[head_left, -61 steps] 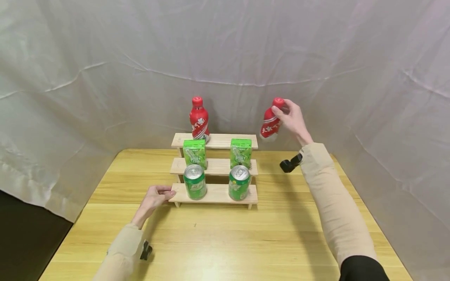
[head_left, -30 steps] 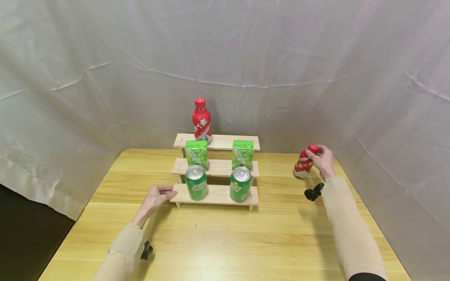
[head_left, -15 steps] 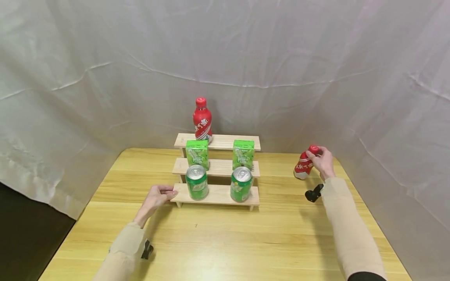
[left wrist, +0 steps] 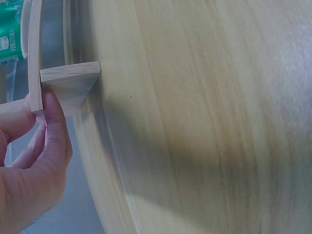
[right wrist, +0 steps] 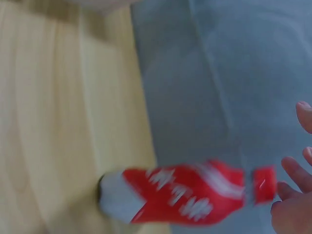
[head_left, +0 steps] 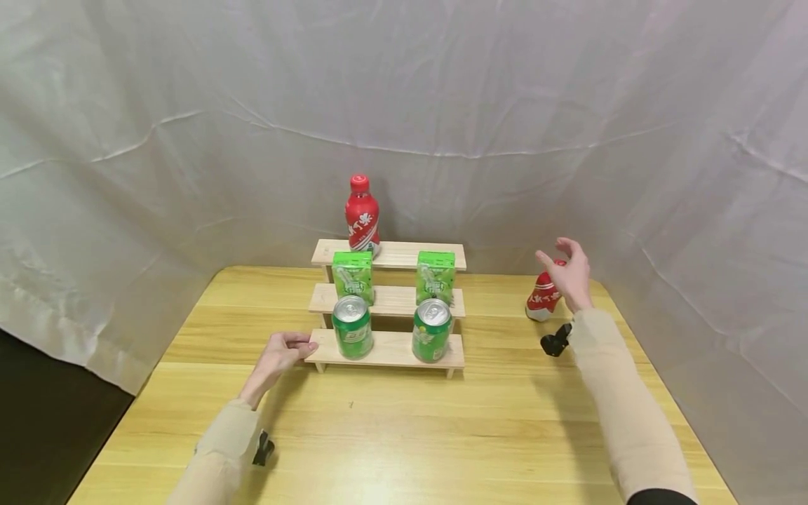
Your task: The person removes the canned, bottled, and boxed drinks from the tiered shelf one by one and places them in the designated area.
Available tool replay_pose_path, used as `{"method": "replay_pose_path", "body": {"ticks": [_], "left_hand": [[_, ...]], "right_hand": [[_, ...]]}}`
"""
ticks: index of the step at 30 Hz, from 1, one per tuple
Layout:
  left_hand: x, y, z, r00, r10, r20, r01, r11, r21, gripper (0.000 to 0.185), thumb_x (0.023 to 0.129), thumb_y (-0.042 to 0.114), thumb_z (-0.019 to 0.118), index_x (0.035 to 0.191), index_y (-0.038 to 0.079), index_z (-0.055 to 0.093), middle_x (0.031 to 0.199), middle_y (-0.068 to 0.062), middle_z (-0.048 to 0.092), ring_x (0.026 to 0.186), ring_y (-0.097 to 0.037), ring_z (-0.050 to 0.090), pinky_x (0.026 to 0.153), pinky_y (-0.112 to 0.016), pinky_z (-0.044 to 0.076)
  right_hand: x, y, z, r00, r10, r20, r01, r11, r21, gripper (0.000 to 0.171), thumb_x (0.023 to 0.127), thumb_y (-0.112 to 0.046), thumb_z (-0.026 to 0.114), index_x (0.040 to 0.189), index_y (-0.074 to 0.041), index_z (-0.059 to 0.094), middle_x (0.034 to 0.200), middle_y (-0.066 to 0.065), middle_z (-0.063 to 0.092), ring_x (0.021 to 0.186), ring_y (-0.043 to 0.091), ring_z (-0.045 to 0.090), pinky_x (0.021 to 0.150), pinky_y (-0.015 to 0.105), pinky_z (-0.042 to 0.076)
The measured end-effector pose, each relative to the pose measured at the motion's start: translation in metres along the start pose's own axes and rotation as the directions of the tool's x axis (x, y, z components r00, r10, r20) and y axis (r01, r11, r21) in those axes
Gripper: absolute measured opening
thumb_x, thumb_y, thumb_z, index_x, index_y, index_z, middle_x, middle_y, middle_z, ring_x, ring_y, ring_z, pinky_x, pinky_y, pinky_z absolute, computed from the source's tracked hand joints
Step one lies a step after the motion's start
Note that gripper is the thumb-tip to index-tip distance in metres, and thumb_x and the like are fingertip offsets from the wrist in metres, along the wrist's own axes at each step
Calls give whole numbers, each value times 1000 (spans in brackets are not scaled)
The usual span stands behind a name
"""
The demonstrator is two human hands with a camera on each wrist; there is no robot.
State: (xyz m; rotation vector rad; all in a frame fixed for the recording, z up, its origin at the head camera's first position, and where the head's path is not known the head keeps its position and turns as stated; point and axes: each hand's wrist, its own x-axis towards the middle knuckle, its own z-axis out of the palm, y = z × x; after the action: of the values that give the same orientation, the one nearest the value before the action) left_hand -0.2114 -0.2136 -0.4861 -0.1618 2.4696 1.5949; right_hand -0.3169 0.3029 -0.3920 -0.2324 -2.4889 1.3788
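Observation:
My left hand [head_left: 282, 358] pinches the left end of the lowest board of a three-step wooden display rack [head_left: 385, 361]; in the left wrist view the thumb lies on one face and fingers [left wrist: 56, 126] on the other. On the table at the right stands a red bottle [head_left: 543, 298] with white lettering and a red cap. Just above it is my right hand [head_left: 573, 275], thumb and fingers spread apart around nothing, partly covering the cap in the head view. The right wrist view shows the fingertips close to the cap, off the bottle.
A second red bottle [head_left: 362, 221] stands on the rack's top step, left side. Two green juice boxes [head_left: 353, 277] occupy the middle step, and two green cans [head_left: 352, 330] the bottom one. Grey curtains [head_left: 404, 105] hang behind and beside the wooden table [head_left: 404, 435].
The right hand carried the red bottle from beside the top step right and down to the table, then released it and rose slightly. The left hand stays on the rack.

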Motion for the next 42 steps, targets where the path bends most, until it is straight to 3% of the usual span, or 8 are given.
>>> {"method": "replay_pose_path", "body": {"ticks": [7, 15, 23, 31, 42], "left_hand": [[0, 1, 0, 1000, -13, -6, 13, 1000, 12, 43, 84, 19, 60, 116, -8, 51, 109, -23, 59, 88, -16, 60, 78, -33, 51], [0, 1, 0, 1000, -2, 4, 2, 1000, 9, 44, 84, 18, 60, 116, -10, 50, 109, -24, 60, 87, -16, 60, 76, -31, 52], [-2, 1, -1, 1000, 5, 2, -5, 1000, -8, 43, 83, 17, 61, 115, -10, 51, 107, -24, 61, 84, -14, 60, 74, -28, 52], [-2, 2, -1, 1000, -9, -1, 9, 1000, 6, 42, 84, 18, 60, 115, -10, 51, 108, -24, 60, 81, -13, 60, 76, -35, 52], [-3, 3, 0, 1000, -3, 5, 3, 1000, 6, 43, 84, 17, 60, 115, -10, 50, 108, -25, 60, 84, -13, 60, 79, -35, 52]], "right_hand": [[3, -36, 15, 989, -144, -41, 148, 984, 104, 64, 78, -36, 66, 130, -9, 39, 134, 12, 43, 128, 21, 35, 109, 38, 28], [-10, -87, 29, 974, -227, -8, 225, 957, 186, 65, 76, -33, 68, 130, -8, 40, 134, 11, 44, 128, 18, 35, 109, 34, 27], [-22, -131, 47, 942, -332, 38, 323, 933, 158, 65, 77, -35, 67, 129, -7, 42, 133, 10, 46, 127, 19, 37, 108, 36, 29], [-33, -178, 76, 911, -396, 114, 374, 911, 172, 64, 78, -37, 66, 130, -9, 41, 134, 9, 46, 126, 18, 39, 107, 34, 31], [-47, -219, 114, 906, -365, 215, 332, 927, 176, 67, 77, -44, 64, 132, -16, 39, 135, 1, 45, 126, 13, 38, 105, 30, 33]]}}
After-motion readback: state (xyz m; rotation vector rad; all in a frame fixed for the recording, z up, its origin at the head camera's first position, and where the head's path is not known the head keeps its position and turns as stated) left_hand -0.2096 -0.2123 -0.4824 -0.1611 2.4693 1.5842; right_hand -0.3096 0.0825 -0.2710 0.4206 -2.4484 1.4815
